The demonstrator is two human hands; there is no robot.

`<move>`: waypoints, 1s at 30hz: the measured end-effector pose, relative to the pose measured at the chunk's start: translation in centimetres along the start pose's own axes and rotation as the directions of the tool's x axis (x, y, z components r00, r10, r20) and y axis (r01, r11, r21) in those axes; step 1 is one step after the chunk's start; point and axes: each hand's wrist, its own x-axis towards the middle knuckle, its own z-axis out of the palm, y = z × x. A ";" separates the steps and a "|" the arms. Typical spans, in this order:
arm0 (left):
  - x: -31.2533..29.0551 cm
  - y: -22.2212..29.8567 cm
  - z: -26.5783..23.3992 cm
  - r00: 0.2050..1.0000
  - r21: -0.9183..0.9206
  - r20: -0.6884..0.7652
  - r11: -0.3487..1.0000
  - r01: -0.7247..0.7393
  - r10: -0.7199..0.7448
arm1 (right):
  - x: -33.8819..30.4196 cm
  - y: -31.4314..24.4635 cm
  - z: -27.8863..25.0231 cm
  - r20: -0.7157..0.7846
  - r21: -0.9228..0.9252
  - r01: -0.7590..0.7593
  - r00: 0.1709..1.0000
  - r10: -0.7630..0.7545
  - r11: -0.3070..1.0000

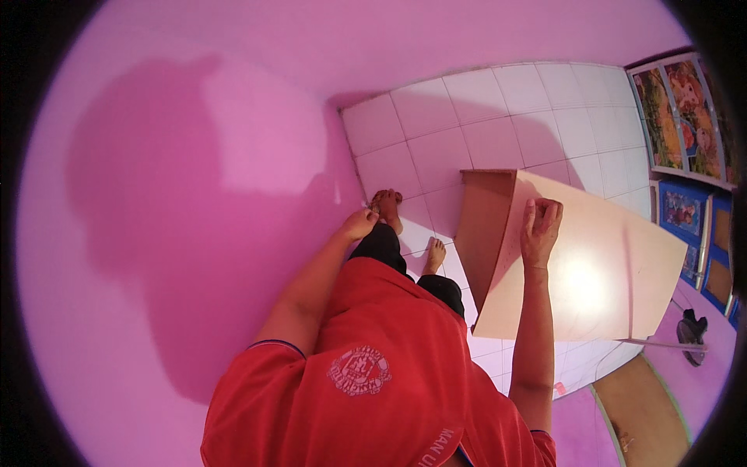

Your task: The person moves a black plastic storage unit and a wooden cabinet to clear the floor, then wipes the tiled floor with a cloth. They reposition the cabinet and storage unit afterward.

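My left hand (360, 224) is low beside the pink wall (264, 257), its fingers curled and pressed together. A tiny pale speck shows by its fingertips, too small to name. Over the pale wooden panel (599, 249) of a box-like piece of furniture, my right hand (541, 233) is held up with fingers bent inward and thumb near them. Whatever lies inside its curl, if anything, is hidden. That hand's shadow falls on the panel, and I cannot tell whether the two touch.
White floor tiles (428, 109) surround my bare feet (387, 208). The furniture's brown side (484, 233) stands close to my right. Farther right are a picture-covered cabinet (681, 117), a blue drawer unit (685, 214) and a dark object (691, 337) with a cable. A brown board (642, 409) lies lower right.
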 end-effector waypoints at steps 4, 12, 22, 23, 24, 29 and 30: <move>2.5 -2.6 -3.2 0.999 -0.058 -0.005 0.998 0.038 -0.038 | 1.1 -0.5 2.6 -0.021 -0.160 0.003 1.000 -0.007 0.987; 8.1 -5.1 -8.9 0.997 -0.083 -0.072 0.996 0.024 -0.030 | 0.9 -0.6 2.8 0.032 -0.279 -0.070 0.996 0.082 0.958; 13.3 1.3 -19.0 0.997 0.154 0.049 0.987 0.045 -0.053 | 1.6 -0.1 2.3 0.072 -0.110 -0.131 0.988 0.140 0.985; 13.3 2.0 -20.0 0.994 0.167 0.062 0.983 0.081 -0.093 | 1.6 -0.3 2.1 0.078 -0.060 -0.144 0.986 0.149 0.988; 14.3 2.9 -21.2 0.995 0.188 0.065 0.980 0.067 -0.080 | 1.9 -0.4 2.0 0.096 -0.139 -0.135 0.984 0.149 0.981; 19.3 6.2 -25.1 0.992 0.106 0.018 0.987 0.119 -0.122 | 2.8 -0.9 2.4 0.057 -0.179 -0.068 0.995 0.079 0.982; 20.6 6.8 -25.7 0.994 0.122 0.017 0.987 0.103 -0.106 | 3.1 -0.8 2.8 0.039 -0.168 -0.069 0.996 0.076 0.983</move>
